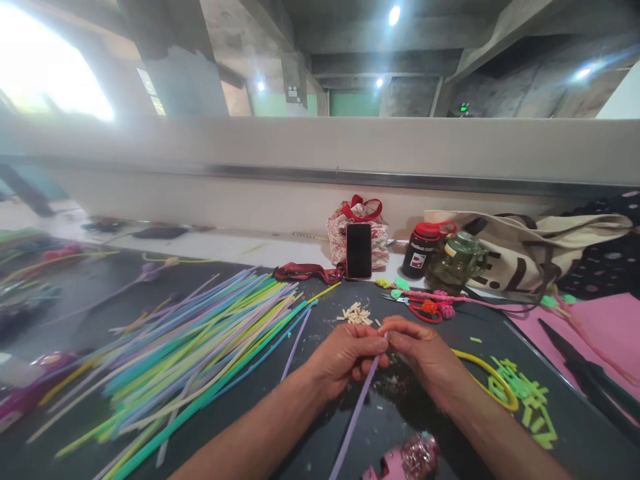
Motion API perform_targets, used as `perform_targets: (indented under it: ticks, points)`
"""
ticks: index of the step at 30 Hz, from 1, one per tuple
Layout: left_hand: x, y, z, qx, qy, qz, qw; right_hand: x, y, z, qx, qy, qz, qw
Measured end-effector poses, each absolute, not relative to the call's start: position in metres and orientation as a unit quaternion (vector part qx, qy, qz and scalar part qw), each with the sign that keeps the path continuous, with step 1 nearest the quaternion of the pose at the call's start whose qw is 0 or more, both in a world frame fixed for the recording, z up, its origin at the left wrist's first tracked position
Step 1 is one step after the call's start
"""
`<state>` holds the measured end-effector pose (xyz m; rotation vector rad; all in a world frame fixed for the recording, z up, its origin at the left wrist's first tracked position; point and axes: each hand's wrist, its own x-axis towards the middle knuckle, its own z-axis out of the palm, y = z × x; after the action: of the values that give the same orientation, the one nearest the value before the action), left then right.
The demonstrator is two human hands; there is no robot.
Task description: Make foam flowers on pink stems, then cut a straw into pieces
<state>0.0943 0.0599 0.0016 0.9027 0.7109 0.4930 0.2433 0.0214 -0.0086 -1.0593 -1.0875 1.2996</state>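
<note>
My left hand and my right hand meet over the dark tabletop, both closed in a pinch. Between their fingertips is the upper end of a purple pipe cleaner, whose length slants down toward the front edge. The fingers partly hide that end. Just beyond my hands lies a small heap of short cream pieces. Left of my left forearm, a large bundle of pastel pipe cleaners spreads across the table. Below my hands sits a pink, glittery object, cut off by the frame's bottom edge.
Red-handled scissors lie beside pink and orange fuzzy pieces. Light-green cut pieces and a yellow loop are to the right. At the back stand a phone, a black bottle with red lid, a green jar and a canvas bag.
</note>
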Motion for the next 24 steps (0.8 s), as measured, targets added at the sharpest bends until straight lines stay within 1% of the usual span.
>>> perform_targets:
  ticks: [4, 9, 11, 15, 22, 24]
  points:
    - [0.095, 0.06, 0.002, 0.459, 0.36, 0.24, 0.776, 0.247, 0.02, -0.004, -0.494, -0.45, 0.535, 0.518]
    - [0.096, 0.058, 0.006, 0.504, 0.385, 0.252, 0.731, 0.25, 0.019, 0.01, -0.544, -0.575, 0.409, 0.454]
    - [0.096, 0.056, 0.009, 0.517, 0.383, 0.257, 0.721, 0.25, 0.018, 0.014, -0.545, -0.605, 0.384, 0.435]
    - [0.097, 0.053, 0.012, 0.531, 0.377, 0.269, 0.71, 0.249, 0.018, 0.014, -0.54, -0.583, 0.419, 0.439]
    - [0.096, 0.053, 0.014, 0.542, 0.368, 0.269, 0.705, 0.247, 0.021, 0.0, -0.498, -0.481, 0.517, 0.504]
    - [0.095, 0.055, 0.014, 0.542, 0.372, 0.267, 0.705, 0.251, 0.022, 0.001, -0.518, -0.493, 0.487, 0.501]
